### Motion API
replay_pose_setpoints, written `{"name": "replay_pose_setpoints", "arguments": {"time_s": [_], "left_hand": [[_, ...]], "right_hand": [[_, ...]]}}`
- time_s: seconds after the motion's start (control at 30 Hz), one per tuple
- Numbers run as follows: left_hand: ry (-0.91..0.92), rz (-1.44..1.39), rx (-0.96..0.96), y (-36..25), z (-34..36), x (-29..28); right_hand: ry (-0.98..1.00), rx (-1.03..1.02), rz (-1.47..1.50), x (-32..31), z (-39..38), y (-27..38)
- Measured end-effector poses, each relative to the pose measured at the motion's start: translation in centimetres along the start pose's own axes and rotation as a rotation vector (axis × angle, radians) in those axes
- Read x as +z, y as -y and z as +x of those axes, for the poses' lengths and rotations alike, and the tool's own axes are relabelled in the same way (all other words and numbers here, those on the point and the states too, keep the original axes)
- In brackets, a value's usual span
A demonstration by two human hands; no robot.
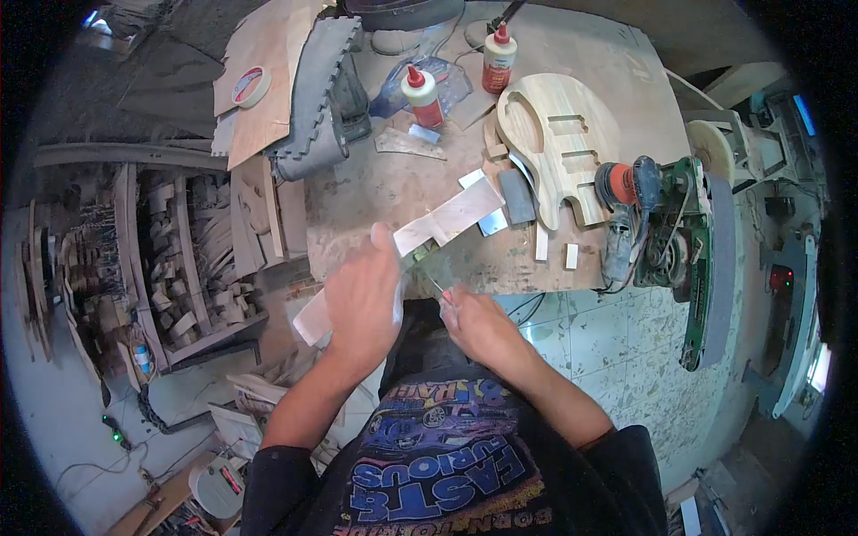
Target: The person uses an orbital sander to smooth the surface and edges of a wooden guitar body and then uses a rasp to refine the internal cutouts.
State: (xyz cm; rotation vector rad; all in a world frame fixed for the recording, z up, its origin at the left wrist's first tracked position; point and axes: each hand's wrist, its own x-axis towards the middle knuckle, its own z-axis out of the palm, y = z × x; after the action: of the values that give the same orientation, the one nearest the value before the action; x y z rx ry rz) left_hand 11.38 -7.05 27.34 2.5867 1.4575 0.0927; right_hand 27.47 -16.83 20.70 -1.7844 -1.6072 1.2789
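Observation:
My left hand [362,295] is closed around a long, pale, flat wooden piece [460,210], held at a slant near the table's front edge. Its wider far part reaches up over the tabletop, and its near end sticks out below my hand. My right hand [483,329] is closed just to the right of it, holding a thin metal tool [435,283] with a bit of red at the fingers. The tool's tip points toward the wooden piece; whether they touch, I cannot tell. A small greenish spot shows under the piece. My fingers hide most of the tool's handle.
On the table lie a pale guitar body [572,134], a grey block [517,196], small wood offcuts [571,256] and an orange sander [621,183]. Two glue bottles [424,96] stand behind. A belt sander [697,268] is at right, tape roll [251,87] and scrap shelves [179,268] at left.

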Motion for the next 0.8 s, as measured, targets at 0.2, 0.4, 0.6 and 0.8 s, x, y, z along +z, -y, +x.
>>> {"name": "replay_pose_setpoints", "arguments": {"time_s": [0.2, 0.4, 0.6, 0.8], "left_hand": [[-0.009, 0.012, 0.029, 0.9, 0.0, 0.4], [-0.112, 0.028, 0.095, 1.3, 0.4, 0.0], [-0.117, 0.032, 0.102, 1.7, 0.8, -0.1], [-0.047, 0.034, 0.047, 1.0, 0.6, -0.6]], "right_hand": [[-0.056, 0.06, -0.061, 0.9, 0.4, 1.0], [-0.141, 0.082, -0.134, 2.6, 1.2, 0.1], [-0.347, 0.009, -0.103, 1.9, 0.3, -0.9], [-0.167, 0.072, 0.409, 1.7, 0.0, -1.0]]}}
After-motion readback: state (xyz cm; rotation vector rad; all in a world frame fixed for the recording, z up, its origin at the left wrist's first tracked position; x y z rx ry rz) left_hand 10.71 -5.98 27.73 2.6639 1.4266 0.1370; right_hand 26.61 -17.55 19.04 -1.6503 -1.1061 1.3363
